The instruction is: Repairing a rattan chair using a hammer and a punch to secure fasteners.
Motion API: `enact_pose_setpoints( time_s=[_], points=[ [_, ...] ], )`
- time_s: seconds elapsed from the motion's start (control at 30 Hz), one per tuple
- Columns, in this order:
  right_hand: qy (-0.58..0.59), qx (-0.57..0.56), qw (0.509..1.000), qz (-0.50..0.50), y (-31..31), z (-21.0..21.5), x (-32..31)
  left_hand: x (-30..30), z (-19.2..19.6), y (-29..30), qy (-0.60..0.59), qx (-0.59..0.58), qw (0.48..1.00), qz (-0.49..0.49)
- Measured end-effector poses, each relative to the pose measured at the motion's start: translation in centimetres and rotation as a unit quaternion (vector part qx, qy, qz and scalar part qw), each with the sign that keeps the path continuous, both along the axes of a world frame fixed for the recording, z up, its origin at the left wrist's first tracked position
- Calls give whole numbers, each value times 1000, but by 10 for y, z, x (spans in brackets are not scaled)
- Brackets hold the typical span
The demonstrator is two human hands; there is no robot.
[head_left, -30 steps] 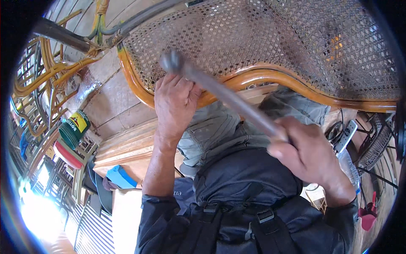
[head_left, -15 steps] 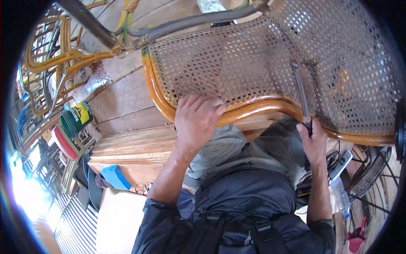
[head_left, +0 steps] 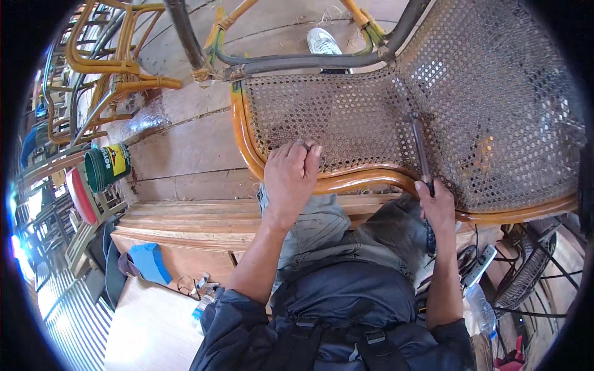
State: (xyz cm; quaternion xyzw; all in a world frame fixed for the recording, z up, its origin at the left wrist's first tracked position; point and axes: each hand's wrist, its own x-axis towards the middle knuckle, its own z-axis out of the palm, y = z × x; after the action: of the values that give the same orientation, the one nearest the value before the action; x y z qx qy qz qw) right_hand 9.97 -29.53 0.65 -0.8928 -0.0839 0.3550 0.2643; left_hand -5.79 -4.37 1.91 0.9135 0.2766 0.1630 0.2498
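Observation:
A rattan chair (head_left: 365,179) with a brown woven cane seat (head_left: 346,123) lies tilted across my lap. My left hand (head_left: 291,170) is closed over its glossy orange-brown edge. The thumb and forefinger pinch together at the cane, a small dark thing at their tips too small to name. In my right hand (head_left: 438,204) is a hammer (head_left: 421,145) with a slim metal shaft and a small head, gripped by its dark handle. The head lies over the cane near the fold between seat and back.
More rattan chair frames (head_left: 102,68) stand at the far left, near a green bucket (head_left: 108,167) with a yellow label. A wooden ledge (head_left: 185,216) runs beside my legs. At the right lie a plastic bottle (head_left: 479,309) and a power strip (head_left: 481,266). A shoe (head_left: 323,42) shows beyond the chair.
The view has shifted, and the chair sits lower and a little differently angled. The hammer's head has moved left and down over the cane. My left fingers are pinched more visibly.

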Motion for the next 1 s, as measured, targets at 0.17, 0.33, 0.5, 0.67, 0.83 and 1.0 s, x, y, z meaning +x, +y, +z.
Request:
enact_pose_setpoints(
  time_s=[0.17, 0.33, 0.5, 0.67, 0.83, 1.0],
  points=[
    [-3, 31, 999, -8, -4, -2, 0, -1, -4, -2, -43, 12, 998, 32],
    [20, 36, 999, -9, -7, -5, 1, -6, 1, -5, -54, -45, 994, 82],
    [6, 46, 999, 13, -12, -12, 0, -24, 13, -17, -106, -258, 950, 138],
    [-51, 64, 995, 61, -21, -30, 1, -80, 51, -50, -68, -436, 895, 64],
    [1, 58, 998, 39, -17, -16, 3, -158, 73, -65, 13, -724, 688, 46],
    [16, 79, 997, 21, -13, -5, 1, -225, 94, -62, 91, -835, 539, 60]
  ],
)
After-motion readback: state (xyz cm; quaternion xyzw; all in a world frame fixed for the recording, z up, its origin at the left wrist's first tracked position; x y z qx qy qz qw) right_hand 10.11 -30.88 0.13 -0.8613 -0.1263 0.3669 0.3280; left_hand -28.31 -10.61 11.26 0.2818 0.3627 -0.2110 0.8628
